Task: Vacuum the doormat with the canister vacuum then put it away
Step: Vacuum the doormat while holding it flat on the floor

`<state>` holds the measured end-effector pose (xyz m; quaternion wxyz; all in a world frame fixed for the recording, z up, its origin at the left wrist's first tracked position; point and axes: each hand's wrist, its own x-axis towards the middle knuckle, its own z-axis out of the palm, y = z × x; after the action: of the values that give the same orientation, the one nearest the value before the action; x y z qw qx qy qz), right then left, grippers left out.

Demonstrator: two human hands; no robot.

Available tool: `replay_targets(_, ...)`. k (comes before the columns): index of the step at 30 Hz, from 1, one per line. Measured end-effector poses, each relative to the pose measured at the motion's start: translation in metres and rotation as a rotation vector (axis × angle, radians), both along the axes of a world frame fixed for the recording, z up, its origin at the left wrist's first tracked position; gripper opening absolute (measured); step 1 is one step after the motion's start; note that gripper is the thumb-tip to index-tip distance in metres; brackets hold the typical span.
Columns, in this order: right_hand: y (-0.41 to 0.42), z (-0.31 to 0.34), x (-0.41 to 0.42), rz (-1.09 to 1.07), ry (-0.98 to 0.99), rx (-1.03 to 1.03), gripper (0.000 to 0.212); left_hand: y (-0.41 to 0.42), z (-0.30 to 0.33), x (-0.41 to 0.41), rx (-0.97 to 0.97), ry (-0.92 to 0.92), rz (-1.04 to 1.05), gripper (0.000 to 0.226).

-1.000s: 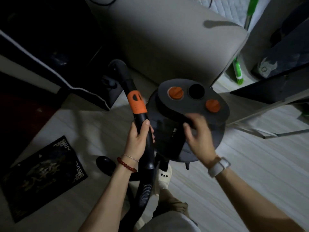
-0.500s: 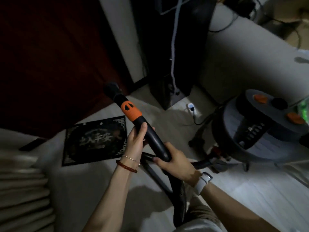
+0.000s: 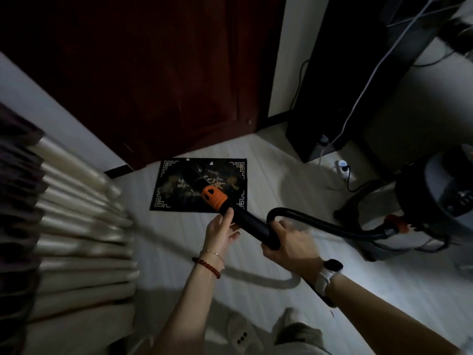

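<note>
A dark red door (image 3: 143, 73) fills the top of the view, with pale floor (image 3: 256, 267) below it. At the right edge stands the canister (image 3: 435, 201), blurred, dark on top. The doormat (image 3: 179, 198), black with a pale key-pattern border, lies flat on the floor just in front of the door. A black hose (image 3: 322, 224) loops from the canister's lower front to the wand (image 3: 252, 224), which slants up and left so its dark tip lies over the mat's middle. An orange collar (image 3: 214, 197) rings the wand just above the left hand (image 3: 221, 233), whose fingers cup the tube loosely from below, thumb on top. The right hand (image 3: 290, 245) has its fingers wrapped firmly round the wand's rear end, where the hose joins.
</note>
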<state>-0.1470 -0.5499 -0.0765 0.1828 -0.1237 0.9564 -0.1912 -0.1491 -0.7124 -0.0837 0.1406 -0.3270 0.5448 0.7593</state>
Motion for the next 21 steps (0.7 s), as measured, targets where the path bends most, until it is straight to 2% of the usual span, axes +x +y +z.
replay_targets(5,-0.022,-0.021,0.011,0.017,-0.079,-0.031,0.034,-0.034,-0.017,-0.009,0.086,-0.056,0.106,0.013)
replay_targets(10,-0.061,-0.034,-0.018,-0.039,-0.138,-0.073,0.03,-0.056,-0.029,-0.039,0.061,-0.098,0.004,0.028)
replay_targets(15,-0.108,-0.067,-0.1,-0.166,0.002,-0.127,0.042,-0.078,-0.054,-0.125,-0.025,-0.073,-0.146,0.024)
replay_targets(18,-0.123,-0.105,-0.167,-0.226,-0.017,-0.143,0.039,-0.103,-0.092,-0.188,-0.055,-0.075,-0.267,0.009)
replay_targets(21,-0.131,-0.15,-0.216,-0.263,-0.089,-0.086,0.047,-0.133,-0.14,-0.229,-0.187,-0.089,-0.332,0.011)
